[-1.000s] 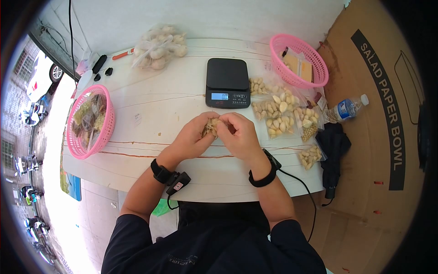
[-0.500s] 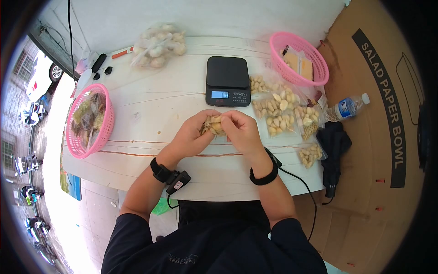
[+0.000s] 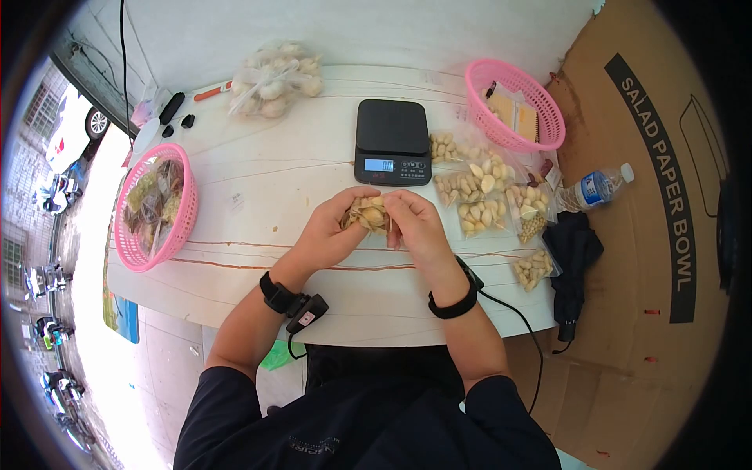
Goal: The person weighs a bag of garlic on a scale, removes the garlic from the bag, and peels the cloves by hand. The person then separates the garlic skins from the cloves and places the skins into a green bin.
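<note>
Across the whole white table (image 3: pixel 258 188), nothing shifts in the layout: the big cardboard sheet (image 3: pixel 619 282) stands along the right, one pink basket (image 3: pixel 189 200) sits at the left with bagged goods inside, and a second pink basket (image 3: pixel 479 98) holds a notebook at the upper right. The black scale (image 3: pixel 392 125) stays bare in the middle, its display lit and seemingly at zero. Beyond it to the left lies the bag of bulbs (image 3: pixel 274 82), garlic by the look of it, unmoved.

All the action is just in front of the scale! The left hand (image 3: pixel 329 231) stays curled, clamped around the papery clump (image 3: pixel 366 211), which is held above the table. And the right hand (image 3: pixel 423 227) is where the change comes: a second ago its fingertips were bunched over the clump; now they're drawn to its right edge, thumb against it, fingers lower. Whether they pinch a piece, I can't tell.

So more of the clump's tan, flaky surface shows. That looks like progress in loosening it, though it's still in hand rather than among the small bags of cloves (image 3: pixel 482 215) to the right.
</note>
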Action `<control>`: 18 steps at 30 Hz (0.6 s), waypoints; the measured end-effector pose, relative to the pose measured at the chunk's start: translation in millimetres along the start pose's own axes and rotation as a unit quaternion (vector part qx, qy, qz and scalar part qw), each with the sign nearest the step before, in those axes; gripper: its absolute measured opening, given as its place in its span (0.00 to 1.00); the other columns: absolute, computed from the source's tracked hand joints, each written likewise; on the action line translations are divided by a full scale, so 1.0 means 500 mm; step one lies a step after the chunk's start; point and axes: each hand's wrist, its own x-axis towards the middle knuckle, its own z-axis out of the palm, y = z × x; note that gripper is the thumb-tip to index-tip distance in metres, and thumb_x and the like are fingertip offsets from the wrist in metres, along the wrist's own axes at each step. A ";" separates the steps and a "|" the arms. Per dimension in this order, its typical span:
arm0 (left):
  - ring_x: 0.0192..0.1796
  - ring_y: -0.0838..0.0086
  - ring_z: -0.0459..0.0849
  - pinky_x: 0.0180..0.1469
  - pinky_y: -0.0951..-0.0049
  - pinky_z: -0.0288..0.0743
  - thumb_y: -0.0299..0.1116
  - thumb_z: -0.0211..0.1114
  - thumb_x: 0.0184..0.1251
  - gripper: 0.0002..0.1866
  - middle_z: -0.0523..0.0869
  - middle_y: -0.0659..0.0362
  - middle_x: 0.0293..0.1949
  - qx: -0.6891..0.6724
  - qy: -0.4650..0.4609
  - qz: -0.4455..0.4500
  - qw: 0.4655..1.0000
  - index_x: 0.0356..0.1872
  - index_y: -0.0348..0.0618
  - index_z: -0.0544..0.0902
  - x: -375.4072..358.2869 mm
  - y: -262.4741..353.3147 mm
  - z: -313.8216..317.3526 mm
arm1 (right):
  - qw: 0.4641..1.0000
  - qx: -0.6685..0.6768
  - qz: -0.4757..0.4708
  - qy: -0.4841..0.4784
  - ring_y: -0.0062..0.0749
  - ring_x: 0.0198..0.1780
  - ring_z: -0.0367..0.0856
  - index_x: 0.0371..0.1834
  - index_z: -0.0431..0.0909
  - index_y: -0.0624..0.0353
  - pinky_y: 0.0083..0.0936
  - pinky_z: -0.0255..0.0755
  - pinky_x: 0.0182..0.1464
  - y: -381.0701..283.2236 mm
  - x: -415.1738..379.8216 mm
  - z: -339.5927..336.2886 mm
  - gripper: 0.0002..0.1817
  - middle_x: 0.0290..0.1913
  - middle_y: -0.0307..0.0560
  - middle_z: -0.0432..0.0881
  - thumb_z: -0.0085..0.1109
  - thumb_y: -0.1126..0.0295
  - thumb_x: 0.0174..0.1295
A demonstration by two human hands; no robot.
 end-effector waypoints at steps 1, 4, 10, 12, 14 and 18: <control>0.49 0.82 0.78 0.52 0.79 0.73 0.18 0.55 0.62 0.25 0.81 0.61 0.50 -0.002 0.001 -0.003 1.000 0.63 0.36 0.73 0.000 -0.002 -0.001 | 1.000 -0.002 -0.002 0.009 0.11 0.19 0.69 0.40 0.81 0.59 0.13 0.62 0.20 -0.001 -0.002 0.004 0.11 0.24 0.32 0.76 0.56 0.63 0.71; 0.48 0.83 0.78 0.51 0.79 0.74 0.18 0.55 0.62 0.25 0.81 0.61 0.49 -0.006 0.005 -0.010 1.000 0.63 0.36 0.73 0.000 -0.004 -0.001 | 0.993 -0.096 -0.060 0.032 0.11 0.21 0.68 0.40 0.82 0.61 0.12 0.62 0.23 0.010 -0.001 0.006 0.10 0.26 0.33 0.77 0.60 0.65 0.68; 0.43 0.83 0.78 0.47 0.80 0.74 0.22 0.59 0.65 0.21 0.83 0.61 0.44 0.020 0.024 0.006 0.999 0.60 0.33 0.75 0.002 -0.016 0.005 | 0.971 -0.206 -0.120 -0.003 0.10 0.26 0.68 0.38 0.83 0.63 0.13 0.62 0.27 0.000 -0.003 0.003 0.10 0.30 0.34 0.79 0.68 0.68 0.61; 0.43 0.82 0.79 0.47 0.80 0.75 0.23 0.60 0.66 0.21 0.83 0.60 0.44 0.027 0.021 0.013 0.999 0.60 0.33 0.75 0.001 -0.014 0.005 | 0.973 -0.196 -0.123 0.004 0.10 0.26 0.68 0.38 0.83 0.63 0.13 0.62 0.27 0.005 0.000 0.001 0.09 0.30 0.33 0.79 0.68 0.68 0.61; 0.44 0.81 0.79 0.48 0.79 0.75 0.22 0.59 0.65 0.21 0.84 0.59 0.45 0.053 0.018 0.009 0.998 0.59 0.33 0.75 0.000 -0.007 0.004 | 0.974 -0.186 -0.126 0.011 0.10 0.26 0.67 0.37 0.83 0.63 0.14 0.62 0.27 0.015 0.005 -0.002 0.09 0.30 0.33 0.79 0.68 0.68 0.61; 0.45 0.81 0.79 0.48 0.79 0.75 0.21 0.58 0.63 0.22 0.83 0.59 0.45 0.044 0.017 0.023 0.999 0.60 0.33 0.75 0.001 -0.001 0.005 | 0.989 -0.107 -0.098 0.016 0.10 0.24 0.67 0.36 0.82 0.61 0.13 0.60 0.25 0.007 0.002 0.002 0.10 0.26 0.32 0.78 0.65 0.64 0.66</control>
